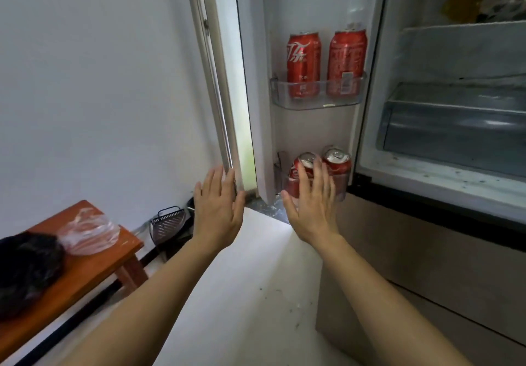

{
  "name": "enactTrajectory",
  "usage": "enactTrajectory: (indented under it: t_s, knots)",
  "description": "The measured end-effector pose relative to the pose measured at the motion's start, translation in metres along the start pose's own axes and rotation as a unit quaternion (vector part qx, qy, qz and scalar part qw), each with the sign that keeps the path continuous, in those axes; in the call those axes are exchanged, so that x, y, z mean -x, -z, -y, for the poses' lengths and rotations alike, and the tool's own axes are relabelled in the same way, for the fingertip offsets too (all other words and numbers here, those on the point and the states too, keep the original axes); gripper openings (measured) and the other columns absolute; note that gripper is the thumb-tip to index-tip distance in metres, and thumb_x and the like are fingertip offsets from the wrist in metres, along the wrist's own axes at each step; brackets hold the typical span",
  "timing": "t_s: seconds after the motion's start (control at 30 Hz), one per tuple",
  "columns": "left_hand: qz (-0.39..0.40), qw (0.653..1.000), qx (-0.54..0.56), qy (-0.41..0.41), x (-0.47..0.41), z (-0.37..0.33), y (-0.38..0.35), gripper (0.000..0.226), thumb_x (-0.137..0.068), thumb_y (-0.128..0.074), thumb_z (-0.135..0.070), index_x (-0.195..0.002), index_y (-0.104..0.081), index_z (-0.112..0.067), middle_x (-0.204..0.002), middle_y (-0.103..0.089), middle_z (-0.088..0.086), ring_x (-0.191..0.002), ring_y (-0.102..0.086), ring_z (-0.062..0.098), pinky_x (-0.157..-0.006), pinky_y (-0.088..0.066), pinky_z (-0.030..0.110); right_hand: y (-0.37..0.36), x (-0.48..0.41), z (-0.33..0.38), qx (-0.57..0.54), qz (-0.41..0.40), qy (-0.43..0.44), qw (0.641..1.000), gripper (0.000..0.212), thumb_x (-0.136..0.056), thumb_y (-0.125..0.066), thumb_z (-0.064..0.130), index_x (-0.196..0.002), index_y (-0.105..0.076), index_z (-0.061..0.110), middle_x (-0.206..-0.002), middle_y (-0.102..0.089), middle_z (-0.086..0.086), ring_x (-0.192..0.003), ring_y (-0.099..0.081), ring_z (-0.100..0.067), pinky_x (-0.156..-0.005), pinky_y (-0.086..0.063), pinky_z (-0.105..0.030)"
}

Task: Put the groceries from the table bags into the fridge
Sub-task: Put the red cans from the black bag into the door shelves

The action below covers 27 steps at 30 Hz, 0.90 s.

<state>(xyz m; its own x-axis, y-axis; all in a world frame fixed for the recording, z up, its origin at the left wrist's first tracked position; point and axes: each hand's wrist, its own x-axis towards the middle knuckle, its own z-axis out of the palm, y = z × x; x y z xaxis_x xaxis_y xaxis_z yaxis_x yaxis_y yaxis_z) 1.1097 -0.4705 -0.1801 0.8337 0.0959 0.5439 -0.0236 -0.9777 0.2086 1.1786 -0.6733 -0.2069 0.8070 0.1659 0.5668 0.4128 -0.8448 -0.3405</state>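
The fridge door stands open. Its upper door shelf holds two upright red cola cans. Two more red cans stand in the lower door shelf. My left hand is flat and open, its fingertips against the door's outer edge near the bottom. My right hand is open with fingers spread, right in front of the lower cans and partly hiding one; whether it touches them is unclear. A clear plastic bag and a dark bag lie on the wooden table at the lower left.
The fridge interior at right shows glass shelves and a clear drawer, with a drawer front below. A dark wire basket stands on the floor by the white wall, between table and door. Pale floor lies below my arms.
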Motion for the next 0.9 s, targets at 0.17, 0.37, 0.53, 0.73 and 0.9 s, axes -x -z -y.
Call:
enactTrajectory:
  t_s: [0.17, 0.37, 0.53, 0.73, 0.9]
  knots:
    - [0.051, 0.993, -0.101, 0.031, 0.039, 0.05, 0.038, 0.066, -0.101, -0.011, -0.053, -0.157, -0.019, -0.019, -0.167, -0.003, 0.008, -0.153, -0.001, 0.027, -0.122, -0.005, 0.055, -0.005, 0.01, 0.041, 0.018, 0.011, -0.028, 0.999, 0.073, -0.099, -0.033, 0.054, -0.159, -0.017, 0.016, -0.166, -0.001, -0.019, -0.153, 0.005, -0.038, -0.123, -0.004, -0.055]
    - [0.025, 0.99, -0.106, 0.084, 0.09, 0.137, 0.112, 0.071, -0.099, -0.011, -0.057, -0.157, -0.02, -0.017, -0.166, -0.004, 0.01, -0.153, -0.003, 0.029, -0.121, -0.008, 0.057, -0.01, 0.029, 0.123, 0.016, 0.003, -0.063, 0.998, 0.072, -0.097, -0.052, 0.042, -0.156, -0.026, 0.011, -0.165, 0.0, -0.023, -0.152, 0.002, -0.041, -0.122, -0.007, -0.057]
    - [0.015, 0.986, -0.135, 0.1, 0.156, 0.237, 0.178, 0.071, -0.098, -0.014, -0.053, -0.156, -0.026, -0.014, -0.165, -0.01, 0.013, -0.152, -0.009, 0.032, -0.119, -0.01, 0.06, -0.044, 0.074, 0.249, -0.026, 0.005, -0.012, 1.0, 0.069, -0.097, -0.057, 0.036, -0.154, -0.03, 0.009, -0.164, -0.008, -0.023, -0.151, -0.006, -0.04, -0.12, -0.012, -0.055]
    - [0.049, 0.969, -0.163, 0.182, 0.261, 0.367, 0.228, 0.071, -0.098, -0.017, -0.052, -0.156, -0.027, -0.013, -0.165, -0.013, 0.014, -0.152, -0.013, 0.032, -0.118, -0.016, 0.061, -0.123, 0.138, 0.409, -0.064, 0.088, 0.099, 0.989, 0.068, -0.093, -0.063, 0.038, -0.148, -0.04, 0.006, -0.159, -0.023, -0.025, -0.147, -0.021, -0.041, -0.118, -0.026, -0.056]
    - [0.041, 0.946, -0.171, 0.274, 0.329, 0.47, 0.268, 0.071, -0.098, -0.012, -0.057, -0.157, -0.018, -0.018, -0.166, -0.003, 0.01, -0.153, -0.002, 0.027, -0.121, -0.007, 0.056, -0.177, 0.169, 0.534, -0.081, 0.155, 0.187, 0.967, 0.066, -0.096, -0.055, 0.04, -0.15, -0.032, 0.011, -0.16, -0.021, -0.02, -0.149, -0.019, -0.037, -0.12, -0.02, -0.051]
